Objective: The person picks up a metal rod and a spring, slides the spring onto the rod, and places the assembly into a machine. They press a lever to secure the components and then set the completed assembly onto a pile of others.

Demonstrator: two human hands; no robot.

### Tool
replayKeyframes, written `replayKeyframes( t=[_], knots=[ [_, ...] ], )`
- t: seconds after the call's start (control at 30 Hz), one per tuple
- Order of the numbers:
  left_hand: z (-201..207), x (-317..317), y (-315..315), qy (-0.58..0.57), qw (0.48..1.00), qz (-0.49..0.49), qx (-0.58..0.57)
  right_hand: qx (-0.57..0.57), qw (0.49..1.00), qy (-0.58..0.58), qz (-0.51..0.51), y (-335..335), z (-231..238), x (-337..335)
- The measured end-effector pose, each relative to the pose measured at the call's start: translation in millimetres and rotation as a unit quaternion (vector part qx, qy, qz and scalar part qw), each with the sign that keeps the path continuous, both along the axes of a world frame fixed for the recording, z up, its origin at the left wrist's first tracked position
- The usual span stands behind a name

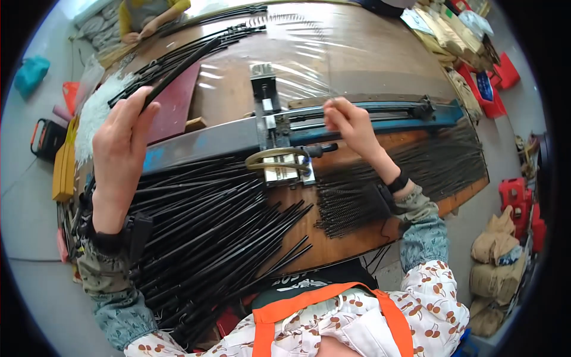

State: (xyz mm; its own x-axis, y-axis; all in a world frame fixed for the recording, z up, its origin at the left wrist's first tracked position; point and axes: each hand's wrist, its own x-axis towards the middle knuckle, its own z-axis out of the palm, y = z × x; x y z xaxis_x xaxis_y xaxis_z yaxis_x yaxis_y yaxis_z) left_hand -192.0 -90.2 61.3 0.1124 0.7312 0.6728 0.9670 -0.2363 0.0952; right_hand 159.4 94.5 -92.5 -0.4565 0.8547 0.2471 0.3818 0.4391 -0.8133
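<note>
My left hand (121, 152) is raised at the left, thumb and fingers pressed round a long black tube (181, 68) that slants away up and to the right. Over the right side of the rail my right hand (350, 124) has its fingers curled together in a pinch. Whatever it may hold is too thin to make out. Between the hands stands a metal clamping device (279, 166) with a looped hose, mounted across a blue-grey rail (202, 149). Many loose black tubes (202, 220) lie in front of my left arm. Thin dark coil springs (351, 205) are bunched near my right forearm.
More black tubes (244, 33) lie at the far left by a dark red board (175, 98) and a white heap of thin pieces (98, 116). Across the table is another person's hand (148, 28). Red bins (491, 89) stand at the right.
</note>
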Motion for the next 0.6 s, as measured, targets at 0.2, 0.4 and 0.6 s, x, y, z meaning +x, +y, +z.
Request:
replayKeyframes(
  t=[0.2, 0.4, 0.6],
  knots=[
    [-14.2, -33.3, -40.9, -0.006, 0.998, 0.060, -0.032, -0.030, 0.950, 0.184, 0.252, 7.7, 18.4, -104.9],
    [-41.9, -55.1, -66.4, -0.034, 0.991, 0.107, -0.075, -0.008, 0.941, 0.210, 0.267, 11.3, 23.9, -112.3],
    [-51.8, -55.6, -54.8, -0.031, 0.993, 0.088, -0.074, -0.009, 0.941, 0.198, 0.274, 16.9, 26.9, -121.6]
  ],
)
